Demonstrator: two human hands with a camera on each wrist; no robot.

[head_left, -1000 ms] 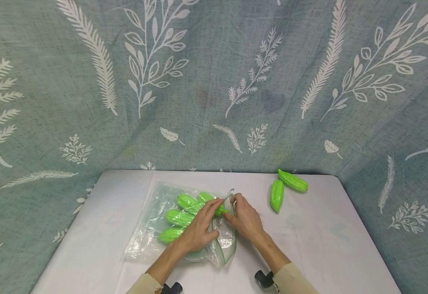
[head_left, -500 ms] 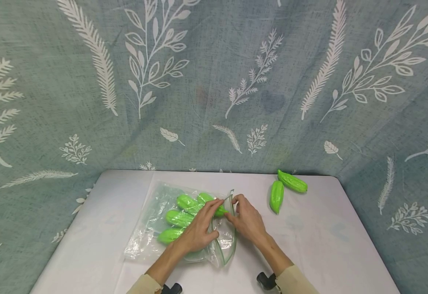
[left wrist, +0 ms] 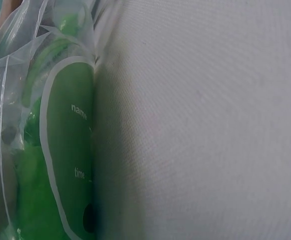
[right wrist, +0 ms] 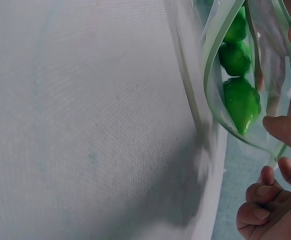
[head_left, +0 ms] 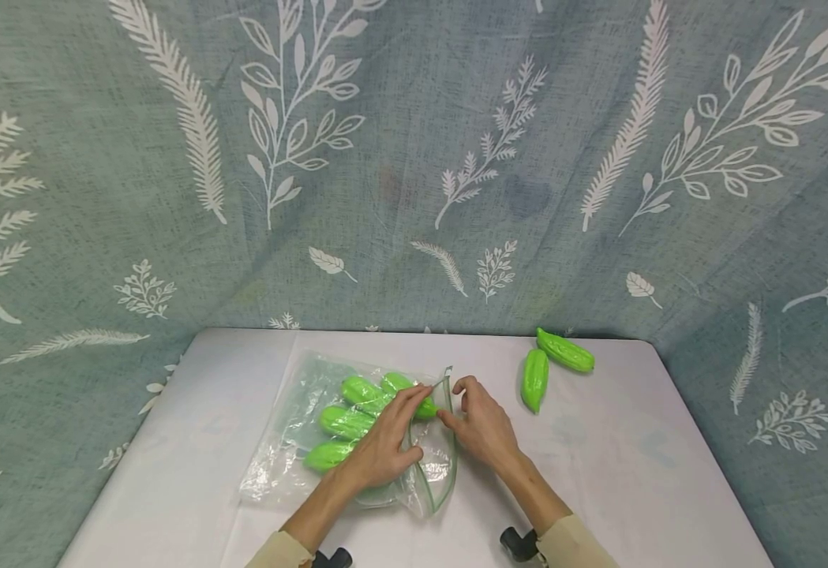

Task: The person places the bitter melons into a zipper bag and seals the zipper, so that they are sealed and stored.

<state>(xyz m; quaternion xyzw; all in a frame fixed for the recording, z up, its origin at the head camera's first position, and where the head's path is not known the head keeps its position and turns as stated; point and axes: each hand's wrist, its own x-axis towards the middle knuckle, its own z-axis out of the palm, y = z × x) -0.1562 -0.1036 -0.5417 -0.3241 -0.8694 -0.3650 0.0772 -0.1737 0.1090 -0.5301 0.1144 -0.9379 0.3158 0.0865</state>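
Observation:
A clear zip bag (head_left: 293,442) with a green-edged mouth lies on the table, its opening facing right. Several bright green bitter melons (head_left: 346,422) show through the plastic. My left hand (head_left: 385,443) lies over the bag and holds its mouth edge between thumb and fingers; those fingers also show at the rim in the right wrist view. Just outside the mouth is my right hand (head_left: 483,424), thumb extended toward the tip of one melon (right wrist: 241,102), the other fingers loosely curled and holding nothing. In the left wrist view, the bag's printed label (left wrist: 70,130) is visible, but no fingers.
Two more bitter melons (head_left: 534,380) lie on the white-covered table (head_left: 634,442) at the back right, close together. A patterned fabric curtain (head_left: 414,173) stands behind the table and along both sides.
My right hand has drawn slightly to the right, off the bag's edge, and its fingers have come away from the rim. The left hand, the bag and the melons look unchanged.

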